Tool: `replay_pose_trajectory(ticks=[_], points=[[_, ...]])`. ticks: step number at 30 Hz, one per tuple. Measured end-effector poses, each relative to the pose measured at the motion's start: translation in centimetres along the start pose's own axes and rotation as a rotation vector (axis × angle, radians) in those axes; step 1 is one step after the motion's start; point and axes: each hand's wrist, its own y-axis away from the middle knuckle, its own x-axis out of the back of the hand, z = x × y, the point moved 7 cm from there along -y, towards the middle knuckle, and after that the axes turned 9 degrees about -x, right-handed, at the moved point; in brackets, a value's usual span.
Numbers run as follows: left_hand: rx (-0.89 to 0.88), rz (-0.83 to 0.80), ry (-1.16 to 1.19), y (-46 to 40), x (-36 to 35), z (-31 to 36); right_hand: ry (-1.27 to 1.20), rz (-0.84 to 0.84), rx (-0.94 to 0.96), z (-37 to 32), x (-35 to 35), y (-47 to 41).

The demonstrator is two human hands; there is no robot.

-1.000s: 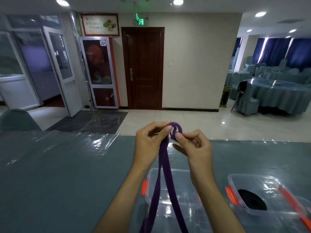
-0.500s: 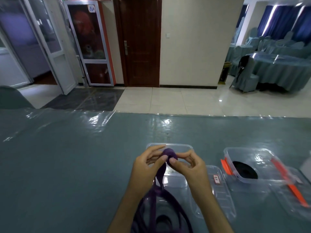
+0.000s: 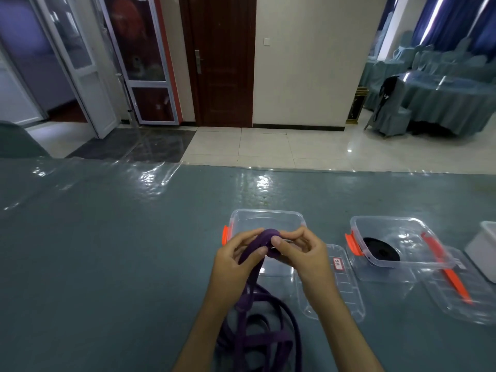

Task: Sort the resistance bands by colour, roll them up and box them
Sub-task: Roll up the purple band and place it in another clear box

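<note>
A purple resistance band [image 3: 257, 326] lies in loose loops on the table in front of me, and one end rises to a small tight roll between my hands. My left hand [image 3: 236, 260] pinches the band just below the roll. My right hand [image 3: 303, 253] pinches the roll itself with thumb and fingers. Both hands hover over a clear plastic box [image 3: 268, 218] with orange clips. To the right, a second clear box [image 3: 397, 237] holds a rolled black band [image 3: 381, 249].
A clear lid [image 3: 341, 285] lies right of the first box, and another lid [image 3: 456, 299] with an orange clip lies by the second box. A white container [image 3: 483, 251] stands at the right edge. The grey table [image 3: 107, 251] is covered with shiny plastic film.
The view has tilted down, so my hands and the purple roll now sit lower, over the first box. The band's slack has settled into loops on the table. Both pinches persist.
</note>
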Motion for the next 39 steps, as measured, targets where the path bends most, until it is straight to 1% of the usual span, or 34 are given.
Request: replay_pose_trajectory(ticks=[3, 6, 8, 11, 14, 17, 21, 23, 28, 30, 32, 34, 37, 39], points=[[0.007, 0.083, -0.004, 0.5, -0.1, -0.4, 0.153, -0.001, 0.024, -1.1, 0.3, -0.5], [-0.022, 0.113, 0.055, 0.1, -0.8, 0.3, 0.126, 0.001, 0.101, -2.0, -0.2, -0.4], [-0.052, 0.113, 0.083, -0.5, -0.8, 1.3, 0.087, -0.041, 0.144, -2.3, -0.9, -0.4], [-0.108, 0.109, 0.007, -1.3, -0.1, 2.4, 0.019, -0.125, 0.077, -1.8, -1.3, -0.6], [-0.15, 0.093, -0.087, -1.1, -0.3, 2.6, 0.102, -0.097, 0.055, -2.0, -0.8, -0.8], [-0.133, 0.043, -0.069, -0.9, -0.9, 2.6, 0.198, -0.05, 0.139, -3.3, -0.4, -0.6], [-0.247, -0.04, -0.284, -1.4, 0.2, 3.4, 0.359, -0.026, 0.301, -4.6, -0.6, 0.0], [-0.281, -0.073, -0.355, -1.5, 0.7, 3.6, 0.447, -0.026, 0.356, -5.2, -0.9, 0.3], [-0.383, -0.096, -0.591, -1.7, 1.1, 4.2, 0.553, -0.032, 0.42, -5.9, -1.1, 0.6], [-0.39, -0.098, -0.626, -1.7, 1.1, 4.2, 0.565, -0.036, 0.435, -6.1, -1.3, 0.7], [-0.358, -0.087, -0.553, -1.5, 1.0, 4.1, 0.536, -0.033, 0.435, -6.1, -1.3, 0.6], [-0.334, -0.079, -0.45, -1.3, 0.9, 4.2, 0.423, -0.029, 0.394, -5.9, -1.0, 0.5], [-0.204, -0.115, -0.2, -1.1, 0.1, 3.8, 0.266, -0.022, 0.322, -5.3, -0.7, 0.3], [-0.152, -0.088, -0.078, -1.0, -0.5, 3.5, 0.151, -0.027, 0.271, -4.5, -0.8, 0.4]])
